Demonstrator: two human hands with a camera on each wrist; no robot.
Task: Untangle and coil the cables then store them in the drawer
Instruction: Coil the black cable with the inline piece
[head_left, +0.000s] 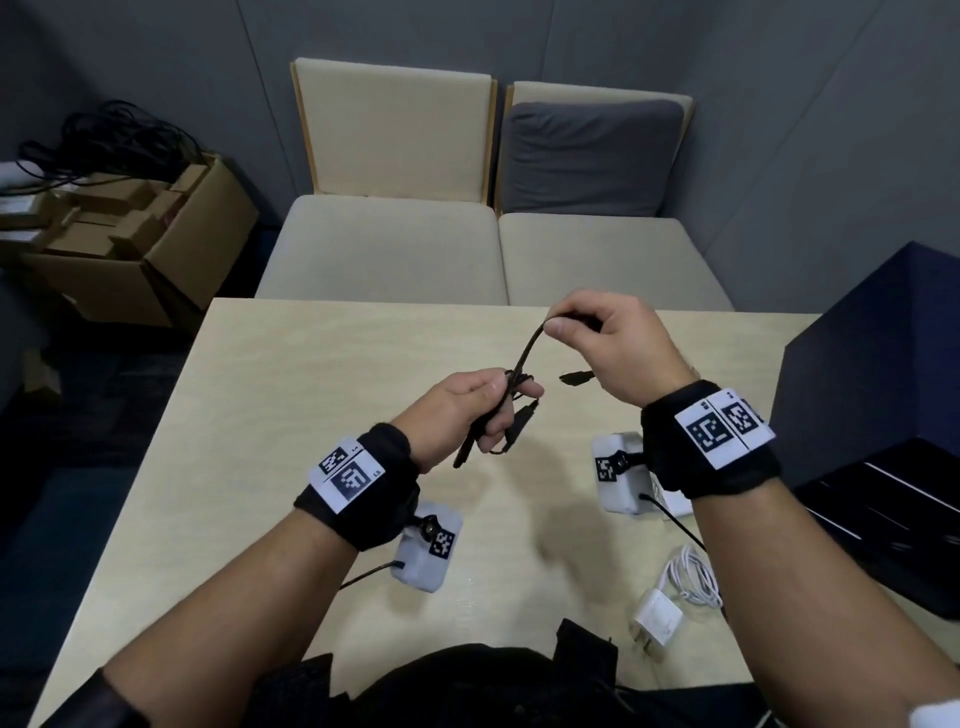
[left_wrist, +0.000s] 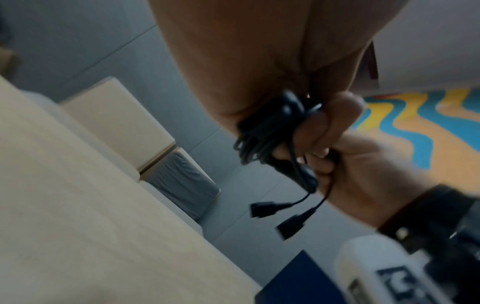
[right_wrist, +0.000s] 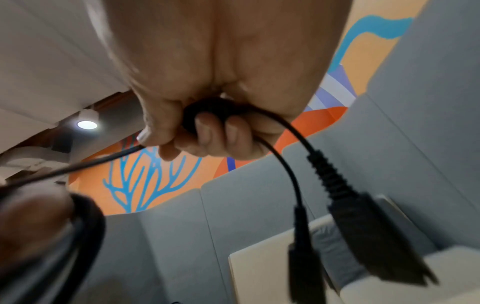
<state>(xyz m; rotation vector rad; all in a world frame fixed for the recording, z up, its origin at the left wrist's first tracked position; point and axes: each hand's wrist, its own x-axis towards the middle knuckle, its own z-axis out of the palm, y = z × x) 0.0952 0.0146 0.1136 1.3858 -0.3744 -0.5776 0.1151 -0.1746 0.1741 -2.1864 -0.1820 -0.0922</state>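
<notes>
Black cable (head_left: 524, 358): thin, round, matte rubbery sheath w/ chunky rectangular plugs on ribbed strain reliefs; held in the air above the tabletop (head_left: 291, 395), between both hands. Tabletop is pale wood-grain laminate, flat, smooth, square-edged.

Left hand (head_left: 462, 410): fingers curled tight round a bundle of several cable loops; two short plug ends dangle below the fist. Left wrist view shows the loops bunched vs. the palm, fingers wrapped over them, plugs hanging free; blurred.

Right hand (head_left: 608, 343): up & farther than the left, thumb & forefinger pinch the cable where it bends over, other fingers folded in on it. One strand runs taut down-left to the left hand's bundle. Another plug end (head_left: 575, 378) hangs just below the right palm. Right wrist view: a black round part sits under the curled fingers, two leads drop from it to plugs, one w/ a ribbed boot.

White cable (head_left: 693, 574): glossy, loosely coiled, lies on the tabletop near-right, touching a white boxy charger (head_left: 655, 618) w/ metal prongs.

Drawer unit (head_left: 878, 374): dark navy, boxy, matte, at the right edge; its lower front is open w/ thin pale lines inside, contents can't tell.

Far side: two cream cushioned seats (head_left: 389, 244), one w/ a grey cushion (head_left: 589, 156). Far left: cardboard box (head_left: 140, 244) w/ smaller boxes, tangle of black wires above it.
</notes>
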